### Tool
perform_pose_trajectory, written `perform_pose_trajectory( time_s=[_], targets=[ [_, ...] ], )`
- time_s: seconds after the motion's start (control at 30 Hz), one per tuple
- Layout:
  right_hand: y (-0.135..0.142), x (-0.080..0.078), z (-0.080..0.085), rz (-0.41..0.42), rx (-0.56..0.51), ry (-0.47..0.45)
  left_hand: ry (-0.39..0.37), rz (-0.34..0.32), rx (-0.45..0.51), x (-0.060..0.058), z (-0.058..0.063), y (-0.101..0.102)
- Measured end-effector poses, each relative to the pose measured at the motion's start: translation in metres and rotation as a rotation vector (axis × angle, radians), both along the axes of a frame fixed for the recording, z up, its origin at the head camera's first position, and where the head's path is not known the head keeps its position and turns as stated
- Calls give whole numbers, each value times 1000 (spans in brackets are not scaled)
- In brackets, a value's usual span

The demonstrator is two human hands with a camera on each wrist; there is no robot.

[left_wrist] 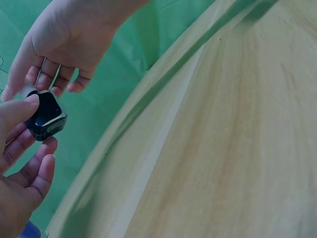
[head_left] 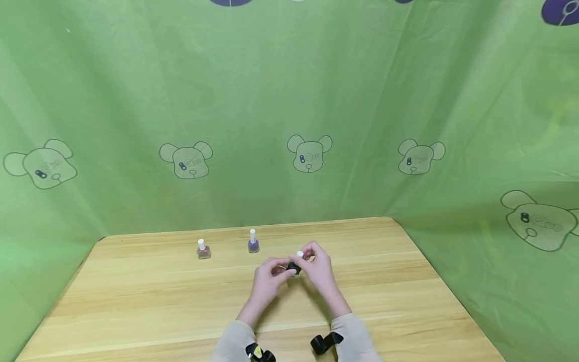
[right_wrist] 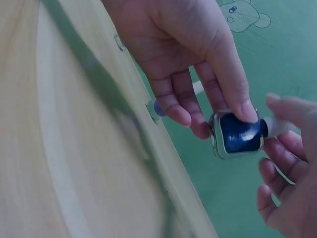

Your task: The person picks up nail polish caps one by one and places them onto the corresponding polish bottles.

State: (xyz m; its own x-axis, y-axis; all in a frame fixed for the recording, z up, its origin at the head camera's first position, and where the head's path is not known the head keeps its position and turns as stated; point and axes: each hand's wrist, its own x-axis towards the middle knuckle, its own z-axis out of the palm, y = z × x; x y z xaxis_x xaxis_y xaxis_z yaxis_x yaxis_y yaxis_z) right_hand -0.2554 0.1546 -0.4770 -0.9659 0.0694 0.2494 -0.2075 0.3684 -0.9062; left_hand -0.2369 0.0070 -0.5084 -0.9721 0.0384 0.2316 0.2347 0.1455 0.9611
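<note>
A square glass nail polish bottle (head_left: 294,268) with dark, blue-black polish is held up between both hands over the table. My left hand (head_left: 264,282) grips its glass body, the thumb flat on one broad face and fingers behind. On the other side, my right hand (head_left: 320,272) pinches the white cap (right_wrist: 278,127) between thumb and fingers. A short dark band shows between cap and glass in the right wrist view. The bottle lies tilted there, its cap end toward the right hand.
Farther back on the wooden table (head_left: 158,301) stand a purple nail polish bottle (head_left: 253,246) and a reddish-brown nail polish bottle (head_left: 204,252), both with white caps. A green curtain (head_left: 253,191) with bear-head drawings surrounds the table's back and sides.
</note>
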Motion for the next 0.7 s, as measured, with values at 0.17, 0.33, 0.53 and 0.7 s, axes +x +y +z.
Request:
perform_pose_trajectory(
  time_s=[0.17, 0.33, 0.53, 0.7],
  targets=[
    [7, -2, 4, 147, -5, -20, 4, -20, 9, 13, 23, -2],
    [18, -4, 6, 347, 3, -31, 18, -24, 14, 18, 32, -4],
    [27, -5, 6, 450, 23, -43, 15, -47, 39, 16, 29, -5],
    [27, -5, 7, 427, 27, -39, 3, -62, 36, 14, 26, -5]
  ],
)
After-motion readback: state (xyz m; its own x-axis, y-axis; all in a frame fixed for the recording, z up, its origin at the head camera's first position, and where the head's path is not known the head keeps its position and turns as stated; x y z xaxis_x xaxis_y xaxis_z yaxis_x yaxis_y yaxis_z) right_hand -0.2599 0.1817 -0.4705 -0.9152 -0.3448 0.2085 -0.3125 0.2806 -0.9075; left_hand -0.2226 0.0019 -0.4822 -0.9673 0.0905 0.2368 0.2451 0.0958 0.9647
